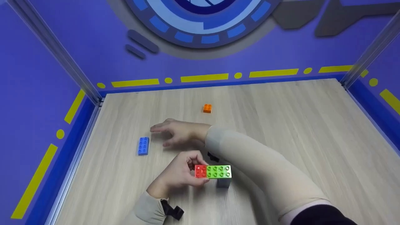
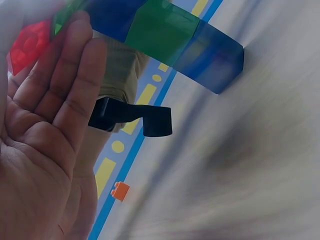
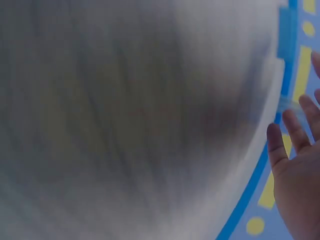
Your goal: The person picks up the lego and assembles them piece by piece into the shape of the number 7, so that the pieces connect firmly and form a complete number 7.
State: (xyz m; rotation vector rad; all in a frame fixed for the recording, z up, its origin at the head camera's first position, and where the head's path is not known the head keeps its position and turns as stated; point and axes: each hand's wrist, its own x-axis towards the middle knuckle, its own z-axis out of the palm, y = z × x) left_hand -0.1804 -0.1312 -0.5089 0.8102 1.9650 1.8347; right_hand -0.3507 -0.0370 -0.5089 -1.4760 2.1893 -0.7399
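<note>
My left hand (image 1: 179,172) pinches a toy-brick assembly by its red brick (image 1: 200,171), thumb on the near side and fingers on the far side. A light green brick (image 1: 218,172) joins the red one along the top. From its right end a column goes down; the left wrist view shows a blue brick (image 2: 112,17), a green brick (image 2: 162,31) and another blue brick (image 2: 211,57) in it. My right hand (image 1: 176,131) reaches across to the left with spread fingers, holding nothing. Just left of and nearer than its fingertips lies a loose blue brick (image 1: 143,146), apart from them.
A small orange brick (image 1: 207,108) sits farther back on the wooden table (image 1: 281,125). Blue-purple panels (image 1: 193,67) enclose the back and sides. My right forearm (image 1: 259,159) crosses just beyond the assembly. Each wrist carries a black strap mount (image 1: 173,211).
</note>
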